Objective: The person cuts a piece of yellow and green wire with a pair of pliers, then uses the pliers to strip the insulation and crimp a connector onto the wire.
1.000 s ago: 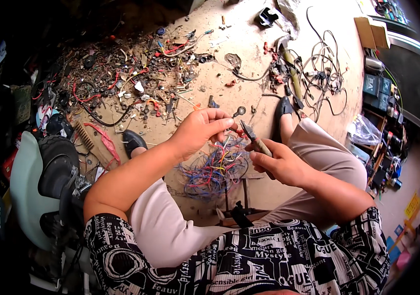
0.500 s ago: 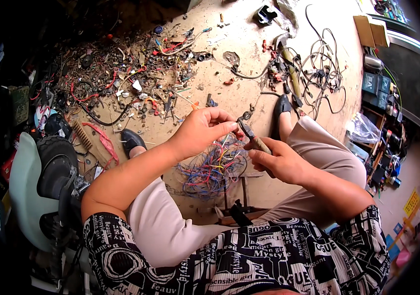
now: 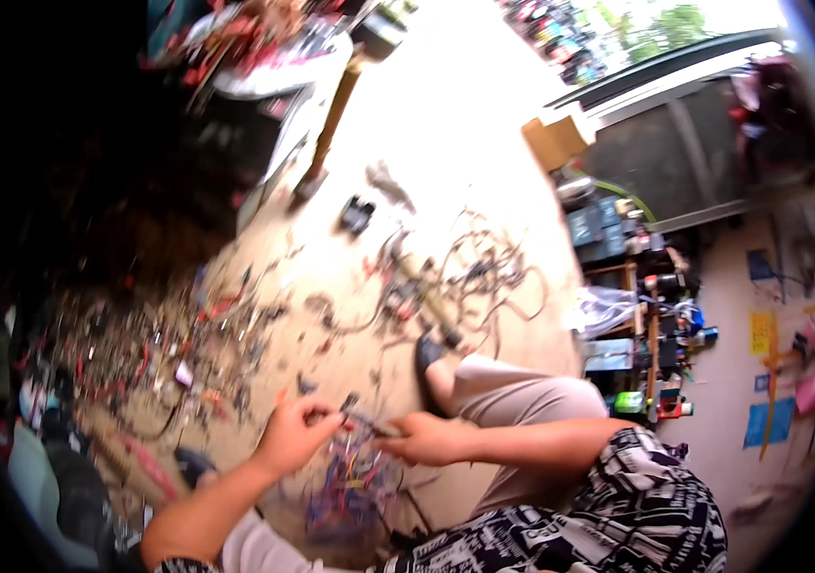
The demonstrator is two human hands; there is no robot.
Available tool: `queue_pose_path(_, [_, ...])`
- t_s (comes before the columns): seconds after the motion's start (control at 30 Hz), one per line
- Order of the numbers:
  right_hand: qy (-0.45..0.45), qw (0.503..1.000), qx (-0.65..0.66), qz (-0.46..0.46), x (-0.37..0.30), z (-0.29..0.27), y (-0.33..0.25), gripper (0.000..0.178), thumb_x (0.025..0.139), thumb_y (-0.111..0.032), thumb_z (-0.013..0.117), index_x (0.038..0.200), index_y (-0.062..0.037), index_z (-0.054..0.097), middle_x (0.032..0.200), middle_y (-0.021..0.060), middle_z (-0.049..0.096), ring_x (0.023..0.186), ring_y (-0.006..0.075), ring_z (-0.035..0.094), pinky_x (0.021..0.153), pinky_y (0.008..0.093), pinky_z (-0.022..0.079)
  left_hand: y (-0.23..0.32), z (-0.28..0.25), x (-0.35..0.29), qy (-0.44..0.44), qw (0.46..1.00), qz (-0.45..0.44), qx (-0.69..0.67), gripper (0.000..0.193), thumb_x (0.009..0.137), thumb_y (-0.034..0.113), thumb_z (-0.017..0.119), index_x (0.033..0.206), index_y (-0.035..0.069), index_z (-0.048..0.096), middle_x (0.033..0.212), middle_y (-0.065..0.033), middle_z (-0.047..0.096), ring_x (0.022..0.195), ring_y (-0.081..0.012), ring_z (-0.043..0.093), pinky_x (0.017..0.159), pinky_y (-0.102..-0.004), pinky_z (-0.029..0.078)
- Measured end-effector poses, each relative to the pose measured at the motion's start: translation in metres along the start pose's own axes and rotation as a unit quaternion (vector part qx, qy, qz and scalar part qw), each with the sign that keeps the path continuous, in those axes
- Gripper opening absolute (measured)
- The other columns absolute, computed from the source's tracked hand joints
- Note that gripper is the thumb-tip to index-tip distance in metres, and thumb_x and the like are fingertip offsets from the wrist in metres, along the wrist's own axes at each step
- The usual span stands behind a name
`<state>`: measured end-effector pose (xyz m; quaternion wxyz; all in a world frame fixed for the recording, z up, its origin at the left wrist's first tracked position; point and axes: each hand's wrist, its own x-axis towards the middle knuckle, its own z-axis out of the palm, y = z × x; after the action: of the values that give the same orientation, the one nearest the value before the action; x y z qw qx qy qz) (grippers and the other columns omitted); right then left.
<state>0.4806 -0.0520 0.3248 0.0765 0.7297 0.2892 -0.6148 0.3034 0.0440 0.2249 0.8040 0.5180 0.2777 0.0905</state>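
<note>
for the pliers work in hand, the l hand (image 3: 291, 435) should grip the small dark part (image 3: 351, 399) firmly by its edge, w/ fingertips well back from the metal nose of the pliers (image 3: 375, 426), b/c skin & tool sit v close together here. best to line the nose up square w/ the part b4 squeezing, then add pressure slowly so it doesn't twist or spring off. also prob worth working a bit to one side of the wire bundle (image 3: 350, 492), since a dropped piece could easily get lost in it.

l hand is narrow, thumb & index pinched together, apparently on the small dark part. r hand (image 3: 431, 439) is wrapped round the brownish grips of the pliers, nose pointing to the person's l. can't tell if the nose touches the part or how wide it stands, too much blur.

the part is btwn the two hands, at the l fingertips, just beyond the pliers' tip & above the floor (image 3: 383, 372). looks tiny & dark; exact shape & material can't be made out. pliers look greyish at the nose, brown at the grips. wire bundle is a loose tangle, bluish-purple mostly, w/ some red & yellow. further fwd: scattered scrap (image 3: 140, 353) to the l, then a hammer-like tool (image 3: 431, 301) beside a cable tangle (image 3: 488, 270).
</note>
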Motion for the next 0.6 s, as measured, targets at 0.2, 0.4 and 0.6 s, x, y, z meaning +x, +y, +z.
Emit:
queue_pose_path(0.2, [-0.022,0.995,0.089,-0.045,0.025,0.0,0.039,0.044,0.092,-0.046,0.054,0.102,-0.0037,0.059,0.074,0.0037,0.054,0.069,0.0116,0.049,0.064,0.0289,0.042,0.015,0.018,0.011,0.015,0.998,-0.053,0.042,0.016,0.084,0.012,0.066,0.092,-0.002,0.064,0.071,0.0001,0.062,0.058,-0.0036,0.052,0.052,-0.0216,0.042])
queue_pose_path(0.4, [0.009,0.998,0.063,-0.028,0.022,-0.001,0.035,0.046,0.091,-0.048,0.054,0.096,-0.004,0.063,0.069,0.0068,0.055,0.066,0.0168,0.052,0.063,0.0314,0.043,0.014,0.017,0.01,0.039,0.994,-0.012,0.1,0.016,0.081,0.013,0.066,0.089,-0.001,0.064,0.067,0.0017,0.059,0.056,-0.0019,0.047,0.052,-0.021,0.039])
queue_pose_path(0.6, [0.129,0.982,-0.114,-0.079,0.023,-0.004,0.037,0.048,0.089,-0.048,0.054,0.096,-0.0014,0.064,0.079,0.0243,0.062,0.076,0.0406,0.059,0.071,0.0446,0.047,0.011,0.018,0.01,0.057,0.979,0.05,0.191,0.016,0.08,0.012,0.067,0.088,-0.001,0.064,0.071,-0.0045,0.063,0.054,-0.0061,0.052,0.05,-0.0244,0.041])
